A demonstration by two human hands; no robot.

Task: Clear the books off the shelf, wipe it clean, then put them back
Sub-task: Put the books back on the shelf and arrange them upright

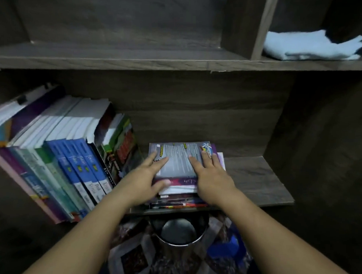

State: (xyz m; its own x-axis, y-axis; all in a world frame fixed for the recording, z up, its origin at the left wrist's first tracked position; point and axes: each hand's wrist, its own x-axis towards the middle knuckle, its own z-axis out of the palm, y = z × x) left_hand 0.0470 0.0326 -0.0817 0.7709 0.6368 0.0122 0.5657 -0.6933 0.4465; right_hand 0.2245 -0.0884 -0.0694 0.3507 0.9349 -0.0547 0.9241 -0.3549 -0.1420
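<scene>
A flat stack of books [177,157] lies on the lower wooden shelf [257,179], its top cover grey with printed text. My left hand [145,179] lies on the stack's left side, fingers straight on the top cover and thumb against the front edges. My right hand [211,172] rests flat on the right side of the top cover, fingers spread. A row of upright books [74,161] with blue, green and purple spines leans to the left of the stack. A light blue cloth [308,47] lies on the upper shelf at the right.
The upper shelf board [132,60] runs across above, with a vertical divider [260,25] beside the cloth. Below the shelf edge stands a round metal stool [179,231] on a patterned floor covering [139,259]. A blue object [227,250] sits by the stool.
</scene>
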